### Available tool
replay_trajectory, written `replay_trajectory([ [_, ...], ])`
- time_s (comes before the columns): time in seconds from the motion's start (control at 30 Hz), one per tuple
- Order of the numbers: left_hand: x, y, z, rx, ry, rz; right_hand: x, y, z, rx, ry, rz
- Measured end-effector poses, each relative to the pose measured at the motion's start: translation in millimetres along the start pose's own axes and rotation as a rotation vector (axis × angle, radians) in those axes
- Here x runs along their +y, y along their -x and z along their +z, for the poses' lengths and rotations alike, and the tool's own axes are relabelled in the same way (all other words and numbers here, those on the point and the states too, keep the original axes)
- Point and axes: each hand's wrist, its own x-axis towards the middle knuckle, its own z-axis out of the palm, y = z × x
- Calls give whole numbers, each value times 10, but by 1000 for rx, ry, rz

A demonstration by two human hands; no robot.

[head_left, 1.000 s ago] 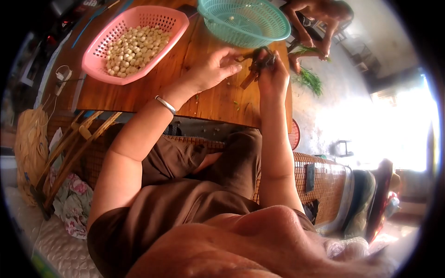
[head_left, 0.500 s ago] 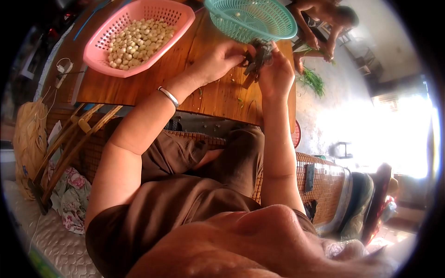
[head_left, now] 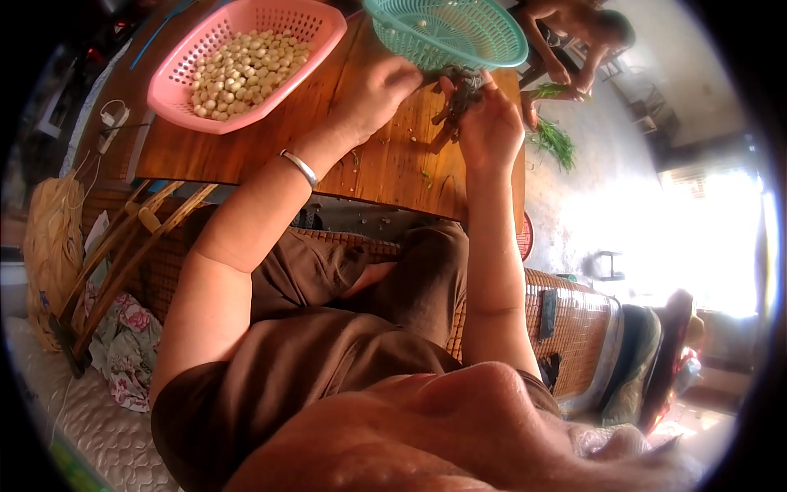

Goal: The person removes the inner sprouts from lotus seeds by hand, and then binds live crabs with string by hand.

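Note:
My right hand [head_left: 493, 129] is closed around a dark, crumpled clump [head_left: 461, 97] that looks like dried plant matter, with brown stubby pieces sticking out below. My left hand [head_left: 379, 97], wearing a silver bangle [head_left: 300, 168], is a little to the left of the clump and apart from it. Its fingers are pinched together beside the near rim of the teal basket [head_left: 459, 57]; whatever is between them is hidden. A few pale pieces lie inside that basket. To the left, a pink basket [head_left: 184, 115] holds many round, cream-coloured kernels [head_left: 246, 78].
Small scraps dot the wooden table [head_left: 246, 156]. Wooden crutches [head_left: 123, 238] lean at the left near a floral cloth [head_left: 127, 348]. Beyond the right table edge, another person [head_left: 566, 37] bends over green stalks [head_left: 556, 143]. A woven bench [head_left: 574, 336] extends right.
My left hand has drawn away from the dark clump, up and left toward the teal basket. My right hand keeps its hold almost in place.

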Motion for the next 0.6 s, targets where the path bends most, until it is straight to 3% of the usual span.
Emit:
replay_trajectory([
  [0.23,78,39,-34,-30,49,21,-38,-65,-212,39,150,79],
  [0.37,72,58,-9,-91,-136,71,-32,-58,-165,-18,229,34],
  [0.6,98,88,103,-123,-98,88,-28,13,20,133,239,14],
])
